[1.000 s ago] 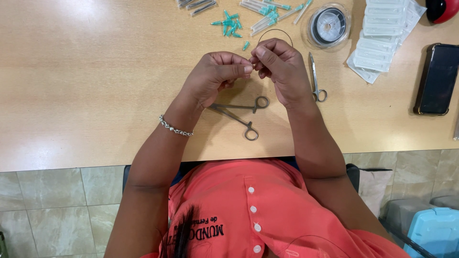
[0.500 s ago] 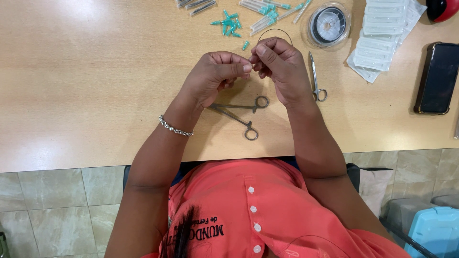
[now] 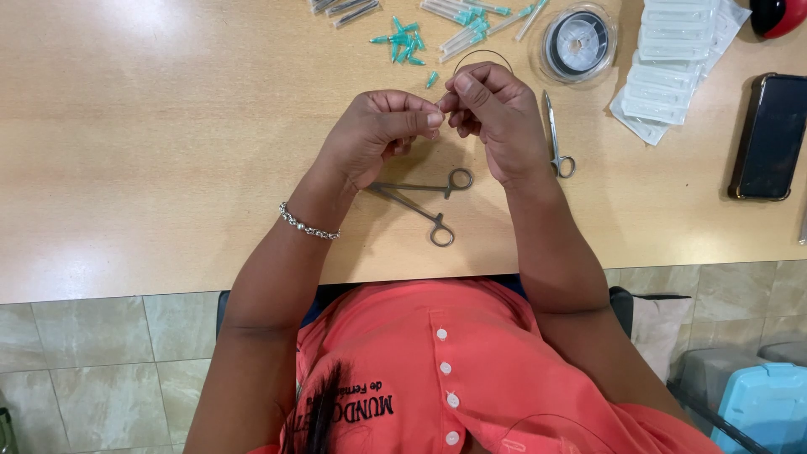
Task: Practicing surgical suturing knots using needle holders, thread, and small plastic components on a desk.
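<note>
My left hand (image 3: 378,134) and my right hand (image 3: 496,118) meet fingertip to fingertip above the wooden table (image 3: 168,151). Both pinch a thin dark wire (image 3: 481,54) that loops up in an arc behind my right fingers. What sits exactly between the fingertips is too small to make out. A pair of metal forceps (image 3: 424,202) lies open on the table just below my hands. A silver bracelet (image 3: 307,227) is on my left wrist.
A second pair of metal scissors-like forceps (image 3: 556,139) lies right of my right hand. Teal needle caps (image 3: 403,42) and syringes (image 3: 462,17) lie at the back, beside a round wire spool (image 3: 578,40), white sealed packets (image 3: 677,59) and a black phone (image 3: 772,134).
</note>
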